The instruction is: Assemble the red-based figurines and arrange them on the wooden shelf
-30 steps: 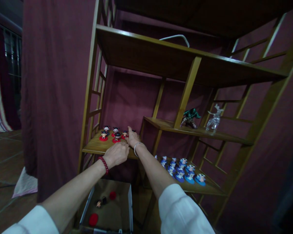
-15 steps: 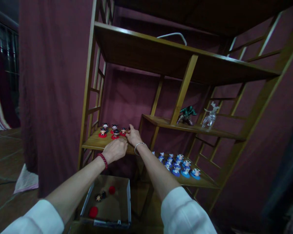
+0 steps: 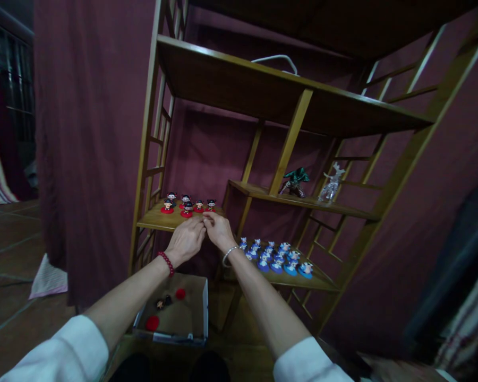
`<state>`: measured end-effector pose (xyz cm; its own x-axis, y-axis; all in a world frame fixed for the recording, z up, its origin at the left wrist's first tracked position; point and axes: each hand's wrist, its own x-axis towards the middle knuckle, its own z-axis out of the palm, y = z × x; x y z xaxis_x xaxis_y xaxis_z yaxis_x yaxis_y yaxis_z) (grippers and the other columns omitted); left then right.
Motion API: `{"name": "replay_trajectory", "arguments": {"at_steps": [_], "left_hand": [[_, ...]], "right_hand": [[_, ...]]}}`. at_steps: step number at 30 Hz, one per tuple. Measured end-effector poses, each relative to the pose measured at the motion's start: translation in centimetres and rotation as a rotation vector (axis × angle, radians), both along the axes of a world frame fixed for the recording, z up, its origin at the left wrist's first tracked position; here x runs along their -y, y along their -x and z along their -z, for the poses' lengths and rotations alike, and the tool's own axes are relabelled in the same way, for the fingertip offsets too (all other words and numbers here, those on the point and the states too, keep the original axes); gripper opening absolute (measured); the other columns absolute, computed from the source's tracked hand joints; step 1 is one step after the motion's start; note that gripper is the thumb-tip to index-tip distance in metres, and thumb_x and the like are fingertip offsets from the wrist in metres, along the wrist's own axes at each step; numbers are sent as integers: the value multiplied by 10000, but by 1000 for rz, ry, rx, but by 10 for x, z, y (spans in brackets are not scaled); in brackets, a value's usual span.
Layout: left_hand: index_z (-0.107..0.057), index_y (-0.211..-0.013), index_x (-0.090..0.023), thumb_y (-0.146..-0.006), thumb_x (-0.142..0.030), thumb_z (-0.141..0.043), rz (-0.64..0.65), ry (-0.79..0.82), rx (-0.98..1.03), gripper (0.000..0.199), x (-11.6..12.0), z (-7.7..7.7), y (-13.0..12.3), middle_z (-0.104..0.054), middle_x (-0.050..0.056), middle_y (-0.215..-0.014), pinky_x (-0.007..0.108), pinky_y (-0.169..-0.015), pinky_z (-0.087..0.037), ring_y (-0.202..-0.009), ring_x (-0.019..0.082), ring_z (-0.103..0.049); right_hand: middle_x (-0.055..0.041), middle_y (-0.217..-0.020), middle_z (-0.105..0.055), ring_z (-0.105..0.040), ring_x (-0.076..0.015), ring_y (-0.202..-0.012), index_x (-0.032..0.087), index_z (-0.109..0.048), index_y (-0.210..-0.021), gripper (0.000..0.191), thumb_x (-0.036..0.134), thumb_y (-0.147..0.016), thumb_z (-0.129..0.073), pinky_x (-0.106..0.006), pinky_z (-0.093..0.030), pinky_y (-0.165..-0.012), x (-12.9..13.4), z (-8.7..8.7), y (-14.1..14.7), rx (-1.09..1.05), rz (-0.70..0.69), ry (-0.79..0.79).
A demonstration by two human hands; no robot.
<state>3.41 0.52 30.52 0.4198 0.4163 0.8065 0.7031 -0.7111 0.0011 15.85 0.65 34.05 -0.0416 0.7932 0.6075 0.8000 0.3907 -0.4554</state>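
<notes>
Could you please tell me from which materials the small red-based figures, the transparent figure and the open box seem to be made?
Red-based figures: possibly painted plastic or resin; the bold, even colours suggest it.
Transparent figure: glass or clear acrylic, shiny; it is see-through with bright glints.
Open box: probably cardboard, matt brown inside, judging by its thin, pale-edged walls.

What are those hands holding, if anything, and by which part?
It cannot be told: the left hand and right hand are close together, their fingers hiding anything between.

Left hand [image 3: 186, 242], right hand [image 3: 219, 231] alongside, figurines [image 3: 187, 209] behind
</notes>
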Motion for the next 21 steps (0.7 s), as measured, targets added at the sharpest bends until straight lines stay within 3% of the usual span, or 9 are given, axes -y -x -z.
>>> {"name": "replay_trajectory", "arguments": {"at_steps": [4, 9, 15, 21], "left_hand": [[-480, -1144, -83, -851, -173, -320, 33, -46, 64, 346, 11, 22, 0, -497, 143, -1233, 406, -998, -337, -1206, 214, -377], [-419, -1212, -78, -817, -144, -341, 54, -87, 47, 407, 21, 45, 3, -451, 158, -1278, 474, -1044, -264, -1268, 233, -289], [-348, -1262, -66, -807, -135, -328, 90, -71, 69, 460, 31, 68, 6, -385, 185, -1323, 471, -1019, -310, -1311, 240, -184], [-351, -1245, -63, -803, -130, -340, 72, 88, 39, 448, 35, 99, 14, -378, 184, -1326, 441, -1016, -325, -1308, 226, -198]], "right_hand": [[-45, -966, -651, -590, -133, -890, 179, -627, -955, 270, 137, -787, -420, -256, -439, -850, 20, 15, 6, -23, -58, -193], [-60, -1051, -605, -525, -144, -1006, 190, -625, -987, 333, 101, -794, -368, -297, -397, -932, 40, 36, 13, -41, -117, -344], [-85, -1152, -547, -452, -167, -1093, 182, -593, -1076, 401, 64, -777, -353, -353, -377, -968, 54, 67, 22, -2, -124, -424], [-51, -1158, -547, -437, -174, -1092, 228, -622, -1031, 389, 71, -774, -374, -380, -384, -957, 56, 106, 32, -18, -171, -381]]}}
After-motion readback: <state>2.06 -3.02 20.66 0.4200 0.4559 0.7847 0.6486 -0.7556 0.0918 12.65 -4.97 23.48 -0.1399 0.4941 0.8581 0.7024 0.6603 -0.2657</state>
